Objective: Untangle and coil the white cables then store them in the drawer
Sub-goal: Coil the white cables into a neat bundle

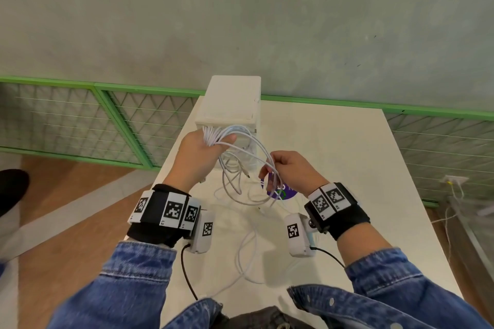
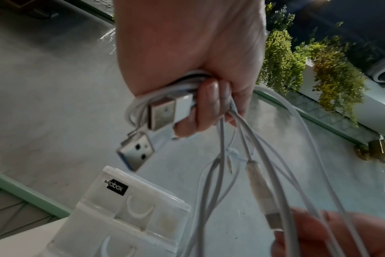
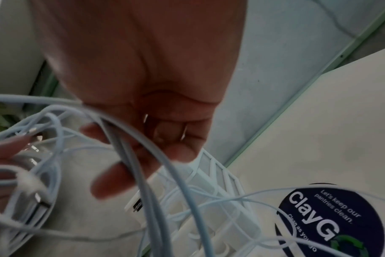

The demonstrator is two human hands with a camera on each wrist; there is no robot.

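My left hand (image 1: 205, 143) grips a bunch of white cables (image 1: 235, 163) in its fist, raised in front of the white drawer unit (image 1: 230, 104). In the left wrist view the fingers (image 2: 205, 107) curl round the bundle, and two USB plugs (image 2: 138, 151) stick out below it. Loops hang down to the table, where more cable (image 1: 246, 256) trails toward me. My right hand (image 1: 283, 168) pinches some strands of the same tangle, just right of the left hand; its fingers (image 3: 121, 175) curl round the cables (image 3: 147, 191).
The drawer unit (image 2: 130, 213) stands at the back of the white table (image 1: 347, 168), its drawer fronts seen from below. A round dark sticker (image 3: 332, 224) lies on the table under my right hand. A green mesh fence (image 1: 80, 120) runs behind.
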